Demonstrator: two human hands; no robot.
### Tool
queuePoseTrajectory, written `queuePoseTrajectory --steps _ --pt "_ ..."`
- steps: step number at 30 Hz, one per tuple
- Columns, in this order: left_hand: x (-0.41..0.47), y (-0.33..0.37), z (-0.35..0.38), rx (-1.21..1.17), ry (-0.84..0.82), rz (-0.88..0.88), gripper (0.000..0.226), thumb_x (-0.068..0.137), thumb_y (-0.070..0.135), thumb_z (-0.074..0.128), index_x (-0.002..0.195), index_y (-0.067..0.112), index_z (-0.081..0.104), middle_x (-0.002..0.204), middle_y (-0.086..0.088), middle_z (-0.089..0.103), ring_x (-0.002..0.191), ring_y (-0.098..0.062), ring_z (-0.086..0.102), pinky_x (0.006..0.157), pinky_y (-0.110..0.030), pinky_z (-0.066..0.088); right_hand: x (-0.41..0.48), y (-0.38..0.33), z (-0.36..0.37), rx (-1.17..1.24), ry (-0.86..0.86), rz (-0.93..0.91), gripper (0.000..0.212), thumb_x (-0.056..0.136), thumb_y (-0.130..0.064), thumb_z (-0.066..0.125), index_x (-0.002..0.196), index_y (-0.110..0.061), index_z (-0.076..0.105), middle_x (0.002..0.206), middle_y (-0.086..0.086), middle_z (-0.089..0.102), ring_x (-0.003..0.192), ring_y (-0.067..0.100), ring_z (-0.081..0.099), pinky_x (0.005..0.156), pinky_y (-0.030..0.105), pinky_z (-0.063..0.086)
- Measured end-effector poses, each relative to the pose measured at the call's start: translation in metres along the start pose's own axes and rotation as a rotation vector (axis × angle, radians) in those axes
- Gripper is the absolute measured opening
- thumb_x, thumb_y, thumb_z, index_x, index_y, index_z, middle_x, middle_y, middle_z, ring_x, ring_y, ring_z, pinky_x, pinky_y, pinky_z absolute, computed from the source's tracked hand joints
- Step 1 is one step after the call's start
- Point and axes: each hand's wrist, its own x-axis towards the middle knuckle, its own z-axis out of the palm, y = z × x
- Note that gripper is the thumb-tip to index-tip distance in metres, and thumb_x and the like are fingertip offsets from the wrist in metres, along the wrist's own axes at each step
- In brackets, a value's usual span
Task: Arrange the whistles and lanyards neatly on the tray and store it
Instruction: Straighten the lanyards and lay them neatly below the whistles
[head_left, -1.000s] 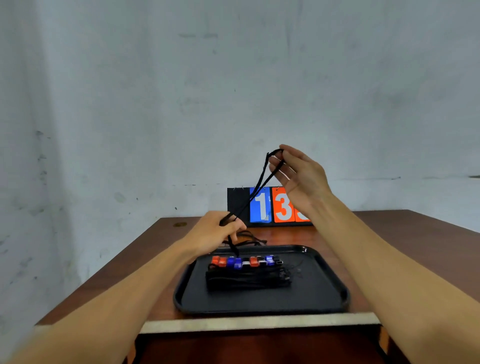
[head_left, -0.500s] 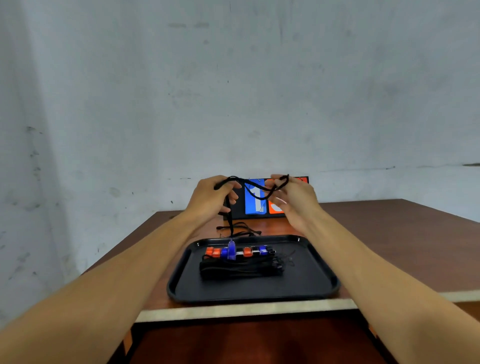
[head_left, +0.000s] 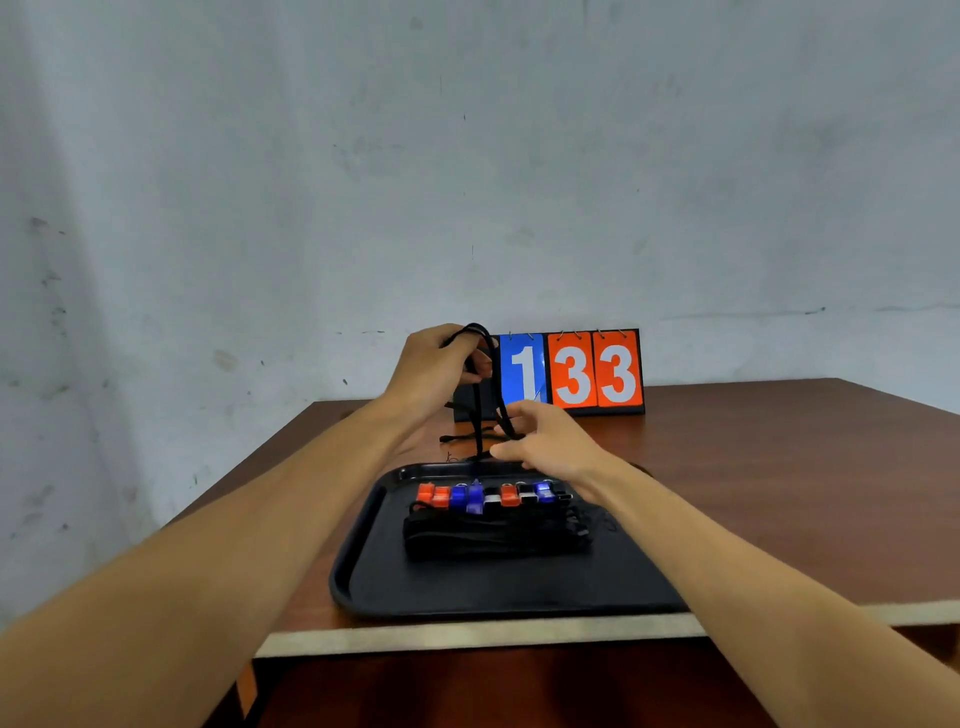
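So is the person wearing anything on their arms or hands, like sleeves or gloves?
No. The left forearm and right forearm are bare, with no sleeves in view. The left hand and right hand have no gloves, and I can see no watch, bracelet or rings.

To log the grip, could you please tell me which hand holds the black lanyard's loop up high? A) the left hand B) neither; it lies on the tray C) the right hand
A: the left hand grips the lanyard loop raised beside the scoreboard, while the right hand pinches it lower.
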Motion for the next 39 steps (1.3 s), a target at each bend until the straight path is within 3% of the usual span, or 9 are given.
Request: queuePoseTrajectory --steps 4,10,15,19,21,26,30,37,39 --pt "0.01 -0.013 0.003 -0.012 -0.029 0.0 0.024 0.095 0.011 0.048 0.102 -0.001 0.068 0.075 -0.004 0.064 0.077 -0.016 0.063 0.083 -0.031 0.056 0.023 0.01 0.015 -0.224 -0.029 -0.075 0.039 0.084 -0.025 0.07 0.118 -0.011 0.057 0.11 0.004 0.065 0.102 0.018 0.061 0.088 0.026 0.047" --pt "0.024 -0.035 -0.007 -0.11 -0.031 -0.022 0.021 0.093 0.006 0.05 0.095 0.002 0.07 0.083 -0.01 0.068 0.091 -0.029 0.066 0.078 -0.024 0.058 0.063 0.023 0.026 -0.184 0.025 -0.067 0.008 0.091 -0.012 0.062 0.087 -0.006 0.066 0.083 0.006 0.068 0.055 0.008 0.064 0.052 0.015 0.049" --pt "0.025 -0.063 -0.019 -0.029 -0.158 -0.009 0.03 0.087 0.001 0.057 0.107 0.018 0.07 0.11 0.002 0.071 0.107 -0.011 0.062 0.088 -0.019 0.05 0.083 0.032 0.025 -0.112 0.056 -0.009 0.006 0.089 -0.004 0.062 0.087 -0.009 0.063 0.086 0.009 0.068 0.06 0.012 0.068 0.059 0.02 0.057" --pt "0.023 -0.085 -0.029 0.1 -0.272 -0.053 0.072 0.079 -0.005 0.062 0.141 0.023 0.039 0.144 0.008 0.043 0.134 -0.006 0.037 0.098 -0.016 0.037 0.089 0.036 0.023 -0.187 0.203 -0.049 0.022 0.087 0.008 0.054 0.091 -0.009 0.069 0.086 0.005 0.067 0.072 0.014 0.068 0.068 0.02 0.056" --pt "0.019 -0.094 -0.033 0.236 -0.311 -0.13 0.082 0.078 0.001 0.068 0.146 0.023 0.028 0.147 0.006 0.035 0.134 -0.009 0.033 0.089 -0.01 0.036 0.09 0.034 0.021 -0.149 0.336 -0.051 0.03 0.086 0.011 0.049 0.099 -0.007 0.071 0.09 0.007 0.069 0.083 0.02 0.067 0.076 0.027 0.057" --pt "0.009 -0.102 -0.034 0.711 -0.567 -0.062 0.052 0.084 0.019 0.067 0.134 0.022 0.051 0.136 0.004 0.047 0.123 -0.008 0.042 0.093 -0.016 0.03 0.09 0.031 0.007 0.009 0.505 -0.036 0.022 0.09 0.003 0.054 0.098 -0.009 0.071 0.094 0.001 0.065 0.091 0.015 0.061 0.073 0.018 0.048" --pt "0.007 -0.101 -0.021 0.812 -0.598 -0.028 0.034 0.091 0.022 0.06 0.125 0.02 0.06 0.132 0.003 0.056 0.123 -0.012 0.049 0.101 -0.023 0.034 0.086 0.026 -0.013 0.257 0.546 -0.033 0.014 0.092 -0.012 0.059 0.1 -0.012 0.071 0.095 0.005 0.07 0.091 0.022 0.067 0.079 0.034 0.057" --pt "0.01 -0.106 -0.009 0.959 -0.652 -0.072 0.038 0.089 0.032 0.062 0.125 0.018 0.061 0.132 0.0 0.057 0.122 -0.017 0.05 0.106 -0.035 0.038 0.072 0.021 -0.036 0.331 0.554 -0.041 0.015 0.093 -0.013 0.058 0.102 -0.012 0.07 0.1 0.004 0.069 0.078 0.014 0.063 0.05 0.009 0.046" --pt "0.009 -0.107 -0.008 0.955 -0.653 -0.089 0.037 0.091 0.031 0.06 0.126 0.017 0.06 0.132 -0.001 0.057 0.12 -0.017 0.051 0.104 -0.033 0.039 0.069 0.022 -0.037 0.328 0.535 -0.034 0.015 0.092 -0.013 0.058 0.1 -0.013 0.071 0.101 0.005 0.07 0.078 0.013 0.064 0.057 0.011 0.048"
